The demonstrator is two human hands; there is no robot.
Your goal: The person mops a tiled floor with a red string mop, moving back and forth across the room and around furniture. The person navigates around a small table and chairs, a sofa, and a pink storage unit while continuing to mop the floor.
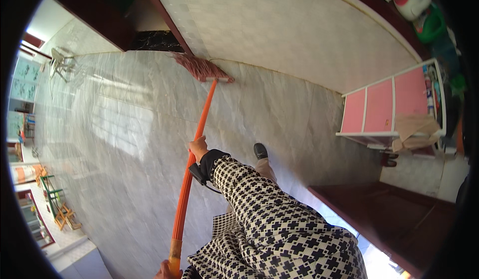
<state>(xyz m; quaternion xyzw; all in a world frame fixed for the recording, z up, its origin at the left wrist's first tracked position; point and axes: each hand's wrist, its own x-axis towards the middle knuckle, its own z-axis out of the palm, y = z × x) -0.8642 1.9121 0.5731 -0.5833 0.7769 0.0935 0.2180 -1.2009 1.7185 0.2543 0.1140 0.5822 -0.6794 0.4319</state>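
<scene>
My right hand point(198, 148) is closed around the middle of a mop's orange ribbed handle point(184, 189). At the bottom edge, my left hand point(167, 270) grips the yellow upper end of the same handle and is partly cut off by the frame. The handle runs away from me to a reddish-pink mop head point(202, 68), whose strands lie on the grey marbled tile floor point(224, 118) beside the foot of the tiled wall and a dark red door frame. A black-and-white patterned sleeve covers my right arm.
A pink and white shelf unit point(378, 106) stands at right, with a beige cloth point(415, 131) over its edge. Lower right is a dark red panel point(374, 208). A chair point(58, 63) stands far left; wooden folding stools point(65, 217) are lower left. My dark shoe point(261, 151) is on the floor.
</scene>
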